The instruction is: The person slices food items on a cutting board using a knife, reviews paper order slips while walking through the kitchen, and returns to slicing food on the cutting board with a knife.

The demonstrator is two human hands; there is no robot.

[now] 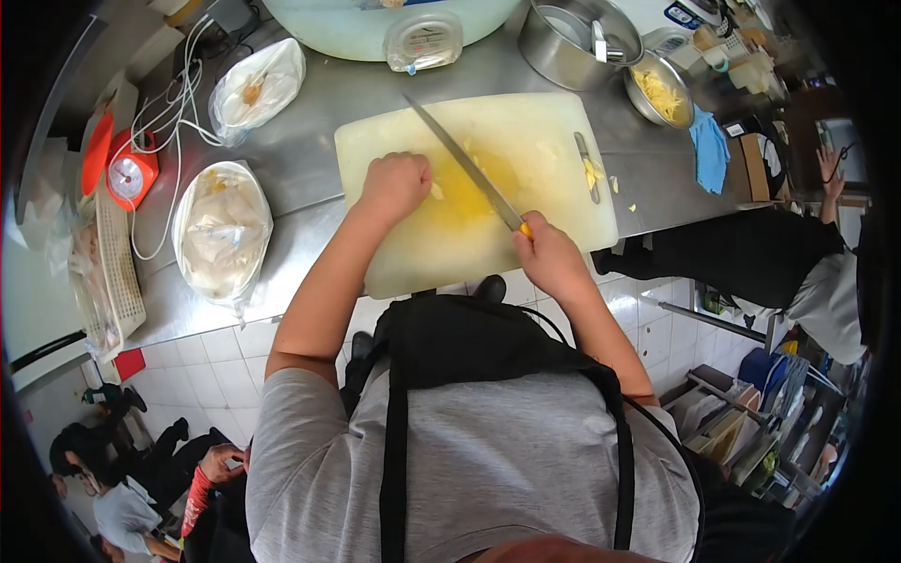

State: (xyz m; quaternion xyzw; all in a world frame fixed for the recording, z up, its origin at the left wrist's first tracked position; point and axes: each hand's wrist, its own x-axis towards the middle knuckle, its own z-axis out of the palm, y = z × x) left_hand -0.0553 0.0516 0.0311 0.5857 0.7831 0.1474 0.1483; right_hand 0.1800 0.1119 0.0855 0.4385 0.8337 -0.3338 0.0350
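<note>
My right hand [551, 255] grips the yellow handle of a long knife [462, 161], its blade slanting up and left across the pale cutting board [413, 255]. My left hand [397, 185] is curled closed on the board's left side, left of the blade; whatever its fingers may hold is hidden. A small pale-yellow slice [436, 191] lies beside its knuckles. Yellow stain and a few small pieces mark the board's middle. More yellow pieces [590, 172] sit by the handle slot at the right.
A metal bowl [688, 106] of yellow shreds, a steel pot [554, 68] and a blue cloth [710, 150] are at the right. To the left are two plastic-bagged containers [223, 220] and a red scale [131, 172]. Other people stand at right and lower left.
</note>
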